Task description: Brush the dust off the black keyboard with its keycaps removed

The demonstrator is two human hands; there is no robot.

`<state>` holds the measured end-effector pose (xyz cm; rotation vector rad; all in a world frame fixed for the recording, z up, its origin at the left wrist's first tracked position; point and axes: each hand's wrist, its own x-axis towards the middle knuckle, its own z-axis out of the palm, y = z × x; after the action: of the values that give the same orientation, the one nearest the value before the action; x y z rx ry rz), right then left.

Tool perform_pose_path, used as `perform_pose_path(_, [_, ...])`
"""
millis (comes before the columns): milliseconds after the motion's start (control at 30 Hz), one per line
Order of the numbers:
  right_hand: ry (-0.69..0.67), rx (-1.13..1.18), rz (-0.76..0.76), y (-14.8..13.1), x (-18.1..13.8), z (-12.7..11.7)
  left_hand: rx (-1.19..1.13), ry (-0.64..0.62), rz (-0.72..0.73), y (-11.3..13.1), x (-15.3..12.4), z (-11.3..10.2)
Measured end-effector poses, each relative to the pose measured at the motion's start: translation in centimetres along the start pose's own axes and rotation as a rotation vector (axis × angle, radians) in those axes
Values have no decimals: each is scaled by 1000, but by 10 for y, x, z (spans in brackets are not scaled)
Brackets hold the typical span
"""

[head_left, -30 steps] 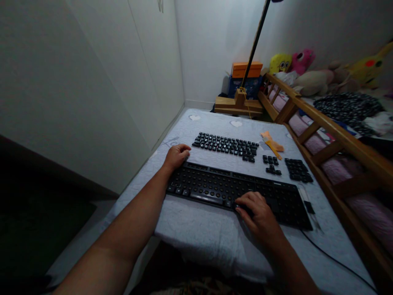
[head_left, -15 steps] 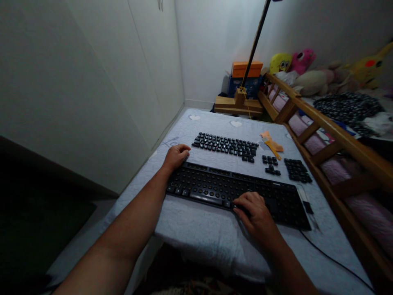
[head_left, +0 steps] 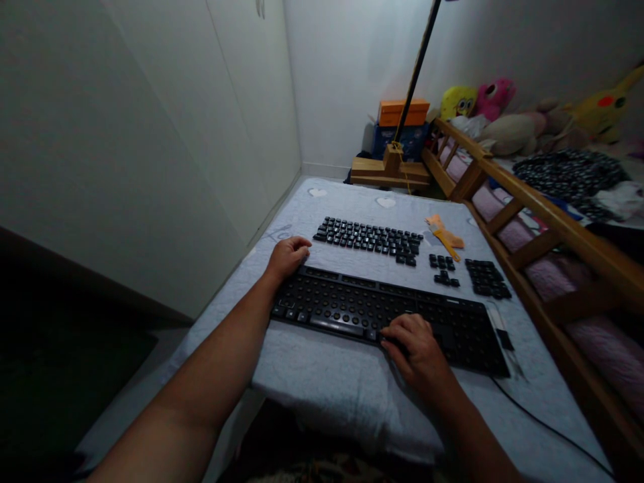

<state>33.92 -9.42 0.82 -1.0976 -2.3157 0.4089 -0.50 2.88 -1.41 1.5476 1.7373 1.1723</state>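
Note:
A black keyboard point(head_left: 337, 295) lies across the cloth-covered table, most of its keycaps off and the bare switch rows showing. The space bar point(head_left: 336, 326) and a few bottom-row keys are on it. My right hand point(head_left: 412, 339) bends over the bottom row, right of the space bar, thumb and fingertips pinched at a small black keycap mostly hidden by them. At the keyboard's far left corner rests my left hand point(head_left: 289, 257), fingers curled together, with nothing visible in them. Beyond the keyboard, loose black keycaps point(head_left: 369, 236) lie in neat rows, with smaller groups point(head_left: 487, 278) at the right.
A yellow-handled brush point(head_left: 445, 241) lies on an orange cloth point(head_left: 454, 239). A tool with a dark handle point(head_left: 504, 339) lies beside the keyboard's right end. The cable point(head_left: 543, 422) trails to the lower right. A wooden bed rail point(head_left: 553, 218) borders the table; a white cabinet point(head_left: 201, 134) stands left.
Almost nothing differs. The view has shifted very slightly, and both hands keep their places at the keyboard.

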Motion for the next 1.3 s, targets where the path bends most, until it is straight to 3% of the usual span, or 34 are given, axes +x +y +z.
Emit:
perform_pose_path(400, [67,117,-1,3,-1,-1,30,-9,-4,1,0,0])
perform_pose_path(533, [168,203,6,2,0,-12,23,-11,-4,0,1,1])
perform_pose_path(667, [247,125,49,5,8,-31,9,-21,-12,0,0,1])
perform_pose_path(933, [79,-266,153,53,67,-62,1,-25,-12,-1,0,1])
perform_pose_path(1100, [-37,-473,257,85,107,-48,18,-20,6,1,-1,1])
perform_pose_path(1300, [-54,-540,294,103,127,-28,-3,-25,-6,1,0,0])
